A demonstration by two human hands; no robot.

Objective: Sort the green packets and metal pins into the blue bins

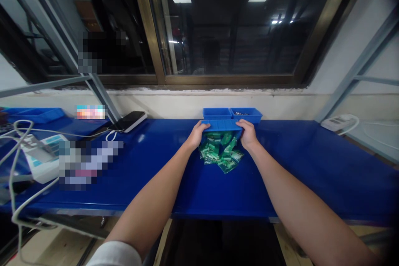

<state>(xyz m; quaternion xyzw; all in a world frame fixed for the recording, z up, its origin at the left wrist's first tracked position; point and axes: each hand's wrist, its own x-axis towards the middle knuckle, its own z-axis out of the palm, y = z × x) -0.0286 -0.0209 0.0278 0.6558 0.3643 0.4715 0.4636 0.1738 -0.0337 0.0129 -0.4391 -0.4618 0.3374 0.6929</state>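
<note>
Between my two hands a blue plastic bin (222, 125) is tipped over, its ribbed underside facing me. My left hand (198, 134) grips the bin's left end, thumb on top. At the right end my right hand (247, 134) is closed on it the same way. Small clear bags with green contents (222, 151) lie in a heap on the blue tabletop (218, 193), just below the bin and spreading toward me. What is inside the bags is too small to make out.
Behind stand two blue bins (217, 113), the right one holding small metal pieces (243, 113). A black-faced device (131, 121), cables and a white machine (46, 158) are on the left. A white power strip (339, 122) lies at the right, beside a grey frame post (358, 70).
</note>
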